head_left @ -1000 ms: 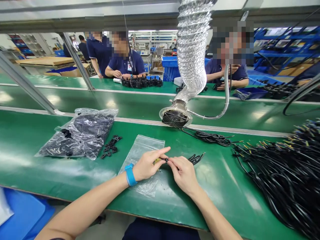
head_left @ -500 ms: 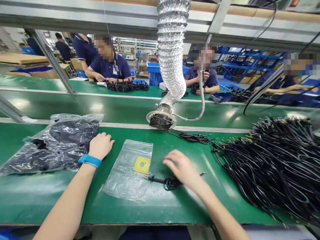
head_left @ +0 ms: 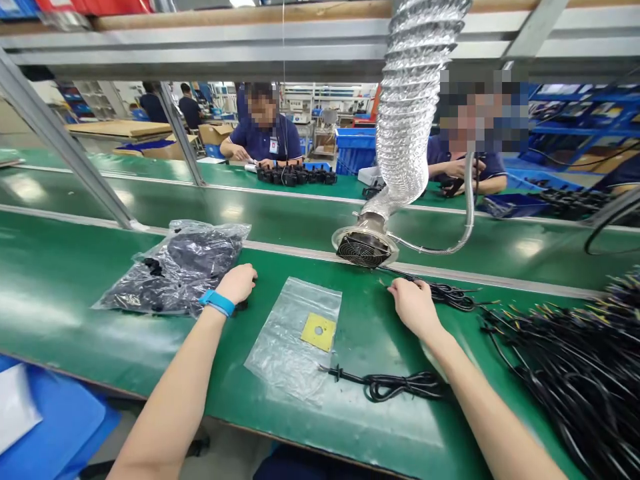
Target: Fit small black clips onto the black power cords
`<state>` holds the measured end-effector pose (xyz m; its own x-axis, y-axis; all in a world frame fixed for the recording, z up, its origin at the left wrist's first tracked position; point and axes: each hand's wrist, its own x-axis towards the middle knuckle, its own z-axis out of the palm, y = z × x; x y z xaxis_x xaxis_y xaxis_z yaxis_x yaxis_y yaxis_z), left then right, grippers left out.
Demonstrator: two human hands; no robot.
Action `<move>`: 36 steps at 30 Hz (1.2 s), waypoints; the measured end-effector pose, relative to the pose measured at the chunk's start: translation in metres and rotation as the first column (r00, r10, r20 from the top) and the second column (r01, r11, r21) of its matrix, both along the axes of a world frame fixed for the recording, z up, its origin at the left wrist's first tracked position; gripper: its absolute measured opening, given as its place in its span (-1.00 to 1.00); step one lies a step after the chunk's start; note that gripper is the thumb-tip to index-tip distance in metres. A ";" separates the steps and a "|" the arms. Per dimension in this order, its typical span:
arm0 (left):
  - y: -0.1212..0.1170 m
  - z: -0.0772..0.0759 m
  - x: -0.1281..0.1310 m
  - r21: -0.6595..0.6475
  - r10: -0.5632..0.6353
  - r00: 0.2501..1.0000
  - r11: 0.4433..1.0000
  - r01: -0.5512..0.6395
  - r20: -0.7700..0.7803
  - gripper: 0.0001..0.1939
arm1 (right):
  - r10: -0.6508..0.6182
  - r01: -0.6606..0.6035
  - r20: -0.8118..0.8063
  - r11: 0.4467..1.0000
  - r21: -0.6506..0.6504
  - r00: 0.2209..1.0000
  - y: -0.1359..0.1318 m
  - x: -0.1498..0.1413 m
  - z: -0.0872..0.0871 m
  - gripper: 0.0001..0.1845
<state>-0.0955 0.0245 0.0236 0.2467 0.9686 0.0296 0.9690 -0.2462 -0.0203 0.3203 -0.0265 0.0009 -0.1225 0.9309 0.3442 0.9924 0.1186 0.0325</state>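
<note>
My left hand (head_left: 239,283) is closed beside the right end of a clear plastic bag (head_left: 185,257) full of black parts; whatever its curled fingers hold is hidden. My right hand (head_left: 416,307) pinches a coiled black cable (head_left: 453,297) near the back rail, and a thin wire end pokes out at the fingertips. Between the hands lies a flat clear zip bag (head_left: 285,340) with a yellow square plate (head_left: 319,331) that has a round hole. Another coiled black cable (head_left: 400,385) lies in front, its stripped end at the bag's edge.
A big heap of black cables (head_left: 565,373) covers the right side. A fan (head_left: 365,248) on a silver duct (head_left: 407,113) hangs over the rail (head_left: 295,253). Co-workers sit across the bench with black parts (head_left: 297,175). A blue bin (head_left: 55,420) stands at lower left.
My right hand has moved away from the front cable to the cable near the back rail. My left hand has slid along the bag's right end, its fingers now curled. The view has turned left.
</note>
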 end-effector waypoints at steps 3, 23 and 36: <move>-0.001 0.000 0.003 0.028 -0.024 0.998 0.999 0.022 0.064 -0.82 | 0.068 -0.039 -0.262 0.993 0.113 0.963 -0.025 -0.011 0.013 -0.78; -0.026 -0.013 0.076 -0.210 0.155 0.250 0.954 0.214 0.956 -0.75 | 0.439 -0.505 -0.443 0.863 -0.036 0.782 -0.079 -0.108 -0.005 -0.66; -0.062 -0.012 0.112 -0.357 0.518 -0.086 0.691 0.629 0.851 -0.52 | 0.371 -0.281 -0.709 0.927 0.248 0.600 -0.085 -0.104 0.011 -0.71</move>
